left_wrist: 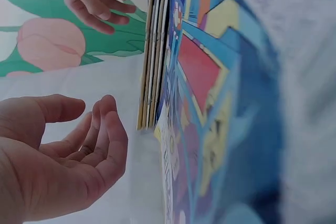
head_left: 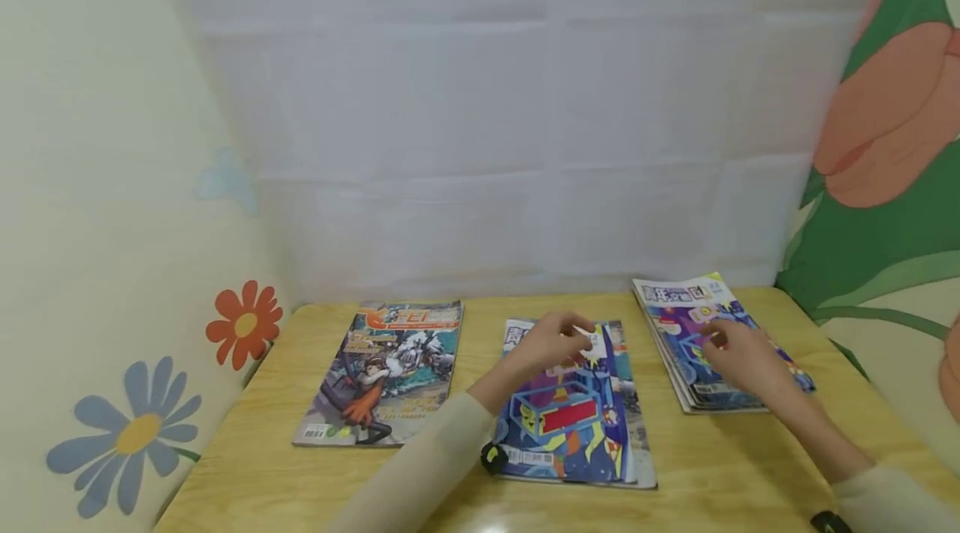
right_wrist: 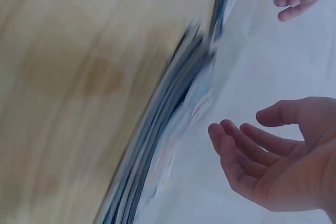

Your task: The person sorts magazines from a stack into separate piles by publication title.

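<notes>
My left hand [head_left: 556, 343] hovers over the middle magazines [head_left: 558, 425], its fingers loosely bent with nothing between them. These lie overlapped, the top one purple and blue with a red box on its cover. Over the right-hand stack of magazines [head_left: 678, 350] is my right hand [head_left: 738, 354], fingers relaxed and holding nothing. In the left wrist view the left hand [left_wrist: 73, 156] shows a gap between thumb and fingertips, beside the stack's layered edges. The right hand [right_wrist: 278, 156] in the right wrist view likewise has its thumb apart from the fingers.
A magazine with an orange title [head_left: 397, 375] lies at the left of the wooden table [head_left: 247, 466]. Behind the table hangs a white creased cloth [head_left: 487, 141]. Painted walls with flowers [head_left: 138, 437] flank both sides. Dark bands sit at both wrists.
</notes>
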`<state>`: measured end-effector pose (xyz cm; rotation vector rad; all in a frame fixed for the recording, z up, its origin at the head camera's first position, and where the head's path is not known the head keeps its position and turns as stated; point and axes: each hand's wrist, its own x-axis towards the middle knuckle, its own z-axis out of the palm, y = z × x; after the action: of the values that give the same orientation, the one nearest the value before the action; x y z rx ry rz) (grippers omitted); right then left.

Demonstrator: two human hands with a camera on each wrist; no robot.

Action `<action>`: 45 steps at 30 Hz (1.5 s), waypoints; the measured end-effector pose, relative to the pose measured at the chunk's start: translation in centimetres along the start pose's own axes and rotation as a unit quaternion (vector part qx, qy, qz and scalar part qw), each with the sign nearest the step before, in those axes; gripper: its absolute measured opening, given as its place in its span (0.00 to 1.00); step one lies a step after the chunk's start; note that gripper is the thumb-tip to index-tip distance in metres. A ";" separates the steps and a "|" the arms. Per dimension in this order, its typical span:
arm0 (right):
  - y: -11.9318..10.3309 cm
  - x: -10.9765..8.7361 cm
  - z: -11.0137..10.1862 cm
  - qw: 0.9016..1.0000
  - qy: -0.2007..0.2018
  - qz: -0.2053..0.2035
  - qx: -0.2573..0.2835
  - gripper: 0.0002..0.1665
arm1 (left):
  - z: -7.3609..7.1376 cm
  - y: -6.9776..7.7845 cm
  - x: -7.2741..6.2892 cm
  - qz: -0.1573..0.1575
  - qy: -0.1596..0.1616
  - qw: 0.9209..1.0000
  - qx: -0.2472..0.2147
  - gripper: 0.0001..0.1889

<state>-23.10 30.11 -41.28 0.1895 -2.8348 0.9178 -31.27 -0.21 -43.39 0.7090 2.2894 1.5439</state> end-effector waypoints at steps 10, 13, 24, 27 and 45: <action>-3.9 -0.3 3.7 0.995 -0.055 0.039 0.078 0.22 | -1.9 -0.7 -4.5 0.001 0.066 0.994 0.089 0.18; -4.7 -0.2 4.6 0.991 -0.067 0.044 0.103 0.21 | -2.7 -1.0 -5.5 -0.004 0.089 0.992 0.093 0.17; -5.5 1.0 6.3 0.980 -0.150 0.090 0.090 0.16 | -4.5 -2.9 -7.0 -0.100 0.161 0.980 0.064 0.30; -5.7 1.2 6.8 0.978 -0.163 0.102 0.087 0.15 | -4.5 -3.4 -7.0 -0.135 0.154 0.978 0.051 0.34; -6.2 1.7 8.0 0.966 -0.171 0.140 0.135 0.19 | -4.5 -3.3 -7.3 -0.122 0.153 0.981 0.010 0.19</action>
<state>-24.54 20.28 -43.81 -0.0276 -3.0896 1.4648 -28.18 -8.69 -44.99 0.1895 2.4976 1.6040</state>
